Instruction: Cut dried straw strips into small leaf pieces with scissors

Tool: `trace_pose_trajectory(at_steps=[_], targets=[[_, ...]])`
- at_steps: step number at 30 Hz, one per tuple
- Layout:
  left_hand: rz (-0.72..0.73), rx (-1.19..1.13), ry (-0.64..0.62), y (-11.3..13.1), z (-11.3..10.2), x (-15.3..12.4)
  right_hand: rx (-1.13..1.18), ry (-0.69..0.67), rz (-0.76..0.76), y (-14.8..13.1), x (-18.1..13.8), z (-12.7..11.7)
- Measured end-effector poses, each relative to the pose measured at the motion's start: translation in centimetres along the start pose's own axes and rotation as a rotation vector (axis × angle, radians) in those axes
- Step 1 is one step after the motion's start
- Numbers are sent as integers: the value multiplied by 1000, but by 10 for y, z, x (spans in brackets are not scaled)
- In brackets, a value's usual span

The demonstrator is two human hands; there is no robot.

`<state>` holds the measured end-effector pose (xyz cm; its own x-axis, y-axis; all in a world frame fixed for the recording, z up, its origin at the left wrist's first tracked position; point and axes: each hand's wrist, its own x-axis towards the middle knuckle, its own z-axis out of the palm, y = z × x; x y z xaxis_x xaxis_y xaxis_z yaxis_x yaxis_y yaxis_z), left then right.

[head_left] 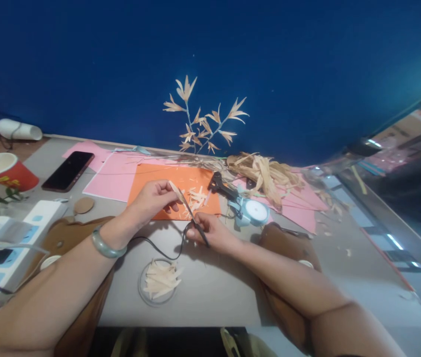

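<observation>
Single view, head-worn: faces forward and down over the worktop point(210, 292), close range; left hand point(154, 198) and right hand point(213, 233) at frame centre, blue wall point(307, 59) across the upper half.

Red cup point(4, 171), dark phone point(68, 171) far left; tape spool point(257, 211) beside husk pile point(266, 173); leafy twig point(205, 121) behind

At the front edge of the orange sheet point(147, 191), the right hand point(213, 233) hides the handles of the scissors point(194, 219); the left hand point(154, 198) covers one end of the leaf point(176, 190). Left of the sheet, the frame cuts the cup point(4, 171) and the power strip point(28, 233); right of it, the shelves point(399, 163) blur.
</observation>
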<state>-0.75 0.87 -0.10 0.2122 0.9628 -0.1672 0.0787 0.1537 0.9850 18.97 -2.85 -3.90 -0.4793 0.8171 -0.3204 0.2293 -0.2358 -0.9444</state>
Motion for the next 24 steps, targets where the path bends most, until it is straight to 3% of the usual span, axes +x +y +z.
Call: trace_pose_trajectory(at_steps=[24], targets=[[-33,-52,35,5,3,-2,-20,45,-29,5,2,-2]])
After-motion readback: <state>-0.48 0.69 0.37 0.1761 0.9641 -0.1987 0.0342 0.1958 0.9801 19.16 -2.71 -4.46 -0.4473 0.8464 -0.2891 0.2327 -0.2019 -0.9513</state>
